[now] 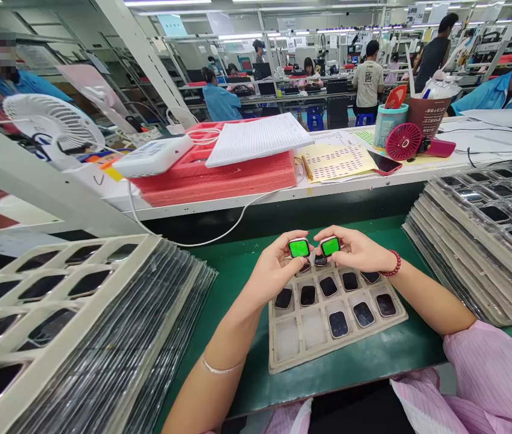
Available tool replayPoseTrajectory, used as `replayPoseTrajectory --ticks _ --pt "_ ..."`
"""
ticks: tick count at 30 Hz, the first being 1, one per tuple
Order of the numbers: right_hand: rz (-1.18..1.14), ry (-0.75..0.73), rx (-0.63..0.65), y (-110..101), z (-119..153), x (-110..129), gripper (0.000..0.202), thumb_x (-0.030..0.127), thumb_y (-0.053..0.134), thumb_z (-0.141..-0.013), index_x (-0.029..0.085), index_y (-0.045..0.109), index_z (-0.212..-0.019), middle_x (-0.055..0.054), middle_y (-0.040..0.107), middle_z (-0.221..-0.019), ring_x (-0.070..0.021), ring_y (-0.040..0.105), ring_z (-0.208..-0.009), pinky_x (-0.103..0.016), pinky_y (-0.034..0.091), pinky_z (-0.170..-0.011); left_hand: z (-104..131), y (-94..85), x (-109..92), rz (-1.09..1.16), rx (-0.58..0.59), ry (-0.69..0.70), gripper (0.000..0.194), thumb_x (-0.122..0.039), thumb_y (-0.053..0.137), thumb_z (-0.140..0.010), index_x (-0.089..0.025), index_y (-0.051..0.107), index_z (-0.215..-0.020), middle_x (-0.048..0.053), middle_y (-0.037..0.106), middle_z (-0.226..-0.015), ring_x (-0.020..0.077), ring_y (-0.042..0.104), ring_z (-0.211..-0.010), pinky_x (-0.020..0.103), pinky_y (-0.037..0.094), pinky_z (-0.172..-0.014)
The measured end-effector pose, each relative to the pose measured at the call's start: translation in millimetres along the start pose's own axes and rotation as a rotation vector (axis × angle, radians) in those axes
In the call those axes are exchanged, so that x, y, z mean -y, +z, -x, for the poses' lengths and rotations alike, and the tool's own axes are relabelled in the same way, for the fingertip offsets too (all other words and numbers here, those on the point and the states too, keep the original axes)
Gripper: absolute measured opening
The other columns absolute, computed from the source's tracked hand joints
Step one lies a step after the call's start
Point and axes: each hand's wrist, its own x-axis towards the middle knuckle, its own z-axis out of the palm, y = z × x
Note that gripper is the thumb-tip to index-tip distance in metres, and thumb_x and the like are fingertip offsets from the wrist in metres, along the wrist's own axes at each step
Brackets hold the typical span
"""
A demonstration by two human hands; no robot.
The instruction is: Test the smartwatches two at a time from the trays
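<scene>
1. At the centre of the frame: left hand (274,265), thumb and fingers pinching one square smartwatch (299,248) by its edges; screen lit green. The watch lies at the fingertips, to the right of the palm.
2. Just right of centre: right hand (359,247), likewise pinching a second smartwatch (330,246), green-lit, at the fingertips and left of the palm. The two watches stand side by side, near each other.
3. Lower centre, below both hands: pale compartment tray (292,364), dark-screened watches (339,324) in its pockets, on a green worktop (219,277).
4. Lower left: tall tray stack (115,325), its top layer holding dark-screened units.
5. Right edge: second tray stack (459,259), likewise loaded on top.
6. Right wrist: red bead bracelet (393,264). Left forearm: thin bangle (223,369).
7. Upper centre: red foam block (237,181) under ruled paper (260,138).
</scene>
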Motion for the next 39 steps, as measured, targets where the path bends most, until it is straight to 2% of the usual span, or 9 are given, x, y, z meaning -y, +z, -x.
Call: replayPoseTrajectory --ticks 3,7,11,14,20,22,27,35,39 --pt "-0.001 -0.005 0.001 -0.2 -0.1 -0.9 0.042 0.011 0.06 -0.08 0.016 0.055 -0.121 -0.008 0.066 -0.11 -0.0138 0.065 -0.088 -0.024 0.054 -0.07 -1.5 -0.4 2.1 0.003 -0.005 0.004 0.05 -0.026 0.073 -0.076 -0.016 0.058 -0.122 0.008 0.071 -0.104 0.0191 0.066 -0.091 0.03 0.053 -0.078" --pt "-0.039 0.065 -0.014 -0.4 -0.4 -1.2 0.032 0.016 0.054 -0.087 0.016 0.057 -0.119 -0.009 0.068 -0.106 -0.0122 0.067 -0.078 -0.024 0.055 -0.066 -2.7 -0.4 3.6 0.006 -0.031 0.01 0.043 -0.03 0.069 -0.08 -0.014 0.06 -0.118 0.008 0.072 -0.096 0.0162 0.065 -0.078 0.03 0.053 -0.074" --pt "-0.005 0.018 -0.008 -0.6 0.0 -0.5 0.044 0.01 0.056 -0.081 0.016 0.054 -0.124 -0.01 0.067 -0.111 -0.0137 0.068 -0.086 -0.025 0.056 -0.07 -0.9 0.0 -0.2 -0.039 -0.048 0.024 0.05 -0.022 0.072 -0.074 -0.016 0.059 -0.122 0.009 0.072 -0.103 0.0206 0.066 -0.095 0.029 0.053 -0.078" --pt "-0.023 -0.013 0.032 -1.6 1.2 1.1 0.052 0.006 0.055 -0.077 0.017 0.052 -0.127 -0.009 0.066 -0.116 -0.0142 0.067 -0.092 -0.026 0.056 -0.075 0.5 0.4 -3.0 -0.056 -0.052 0.014 0.052 -0.022 0.073 -0.072 -0.017 0.059 -0.122 0.009 0.072 -0.104 0.0213 0.066 -0.096 0.028 0.053 -0.076" --pt "-0.056 0.051 0.004 -2.4 1.2 0.4 0.042 0.009 0.051 -0.083 0.017 0.054 -0.124 -0.008 0.066 -0.109 -0.0113 0.067 -0.082 -0.024 0.056 -0.07 -0.4 1.7 0.2 -0.018 -0.086 -0.001 0.034 -0.028 0.069 -0.078 -0.015 0.063 -0.108 0.007 0.072 -0.089 0.0161 0.064 -0.075 0.028 0.052 -0.07" --pt "-0.038 0.041 -0.003 -2.6 0.2 -1.7 0.042 0.01 0.05 -0.082 0.016 0.054 -0.123 -0.007 0.066 -0.106 -0.011 0.066 -0.08 -0.024 0.056 -0.068 -1.2 1.5 1.9 -0.036 -0.08 0.001 0.038 -0.024 0.07 -0.075 -0.015 0.062 -0.11 0.007 0.072 -0.093 0.0183 0.067 -0.083 0.029 0.053 -0.073" --pt "0.032 -0.043 -0.007 -3.6 -1.5 -5.7 0.051 0.007 0.05 -0.076 0.015 0.052 -0.126 -0.008 0.065 -0.108 -0.0148 0.065 -0.091 -0.027 0.055 -0.074 -3.7 0.6 4.2 -0.07 -0.07 -0.001 0.05 -0.017 0.069 -0.071 -0.016 0.059 -0.12 0.008 0.071 -0.103 0.022 0.067 -0.099 0.03 0.053 -0.079" --pt "0.077 -0.006 -0.044 -3.7 -1.4 -5.4 0.056 0.009 0.058 -0.079 0.018 0.049 -0.133 -0.01 0.063 -0.118 -0.019 0.062 -0.106 -0.025 0.055 -0.072 -4.1 1.0 6.4 -0.03 -0.071 -0.022 0.055 -0.017 0.07 -0.072 -0.018 0.056 -0.125 0.008 0.071 -0.103 0.0218 0.067 -0.1 0.031 0.052 -0.082" --pt "-0.123 0.021 -0.065 -5.2 -3.6 -8.4 0.068 0.014 0.07 -0.078 0.021 0.042 -0.14 -0.008 0.061 -0.115 -0.0144 0.063 -0.092 -0.022 0.056 -0.066 -5.3 -1.4 6.6 0.136 -0.041 -0.054 0.071 -0.019 0.079 -0.068 -0.021 0.05 -0.133 0.006 0.07 -0.101 0.0163 0.067 -0.083 0.024 0.051 -0.068"
